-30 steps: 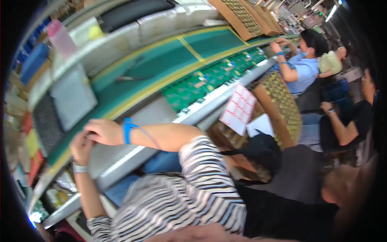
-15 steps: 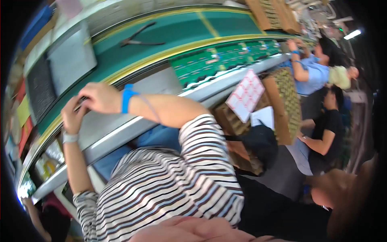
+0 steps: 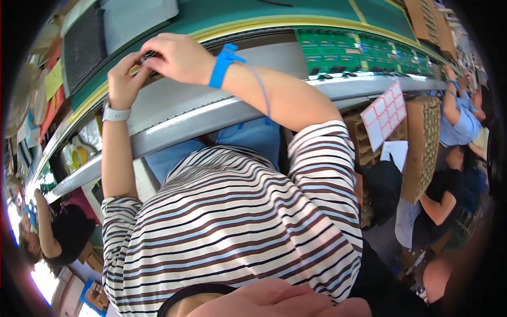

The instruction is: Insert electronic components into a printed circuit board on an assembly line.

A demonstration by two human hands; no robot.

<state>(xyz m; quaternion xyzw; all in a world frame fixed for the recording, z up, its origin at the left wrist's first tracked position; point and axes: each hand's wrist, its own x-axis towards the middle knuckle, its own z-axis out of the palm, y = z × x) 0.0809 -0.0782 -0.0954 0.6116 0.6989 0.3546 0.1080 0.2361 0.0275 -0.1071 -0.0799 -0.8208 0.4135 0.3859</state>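
Over the yellow-edged green desk's (image 3: 237,15) near side, the bare left hand (image 3: 124,80) and bare right hand (image 3: 180,57) pinch a small dark piece (image 3: 150,55) between fingertips. I'd guess it's light, stiff, perhaps fragile, best held by its edges; its material escapes me.

No legible words, numbers or signs, any print on the red-and-white label sheet (image 3: 384,116) too small and indistinct
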